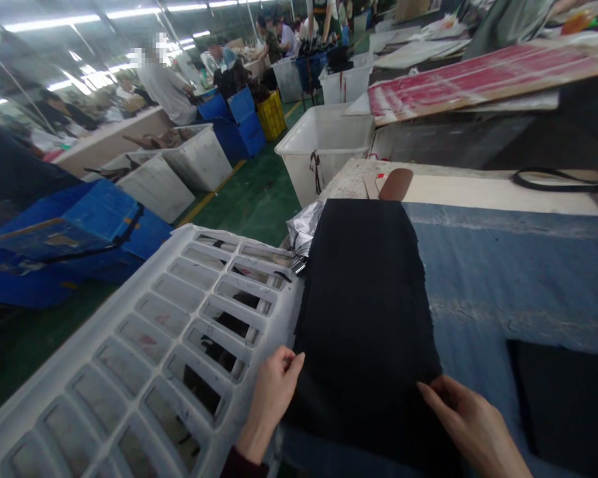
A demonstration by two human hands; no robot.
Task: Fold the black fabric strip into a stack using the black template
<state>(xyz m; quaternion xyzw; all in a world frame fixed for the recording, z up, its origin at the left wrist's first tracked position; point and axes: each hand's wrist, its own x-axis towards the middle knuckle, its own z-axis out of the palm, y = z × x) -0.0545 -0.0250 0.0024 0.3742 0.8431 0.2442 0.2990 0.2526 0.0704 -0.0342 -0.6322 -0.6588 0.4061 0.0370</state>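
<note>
A long black fabric piece (366, 312) lies flat on the blue work surface (503, 279), running away from me. My left hand (274, 395) pinches its near left edge, fingers closed on the cloth beside a white slatted crate (144, 345). My right hand (471, 425) rests on the fabric's near right corner, fingers curled with the tips pressing the cloth. A second dark piece (563, 405) lies on the surface to the right.
A brown leather-like piece (396, 184) and a black loop (558, 179) lie at the table's far end. Crumpled silver plastic (303, 229) sits by the crate. White bins (323, 149) and blue crates (80, 232) stand on the green floor. People work at far tables.
</note>
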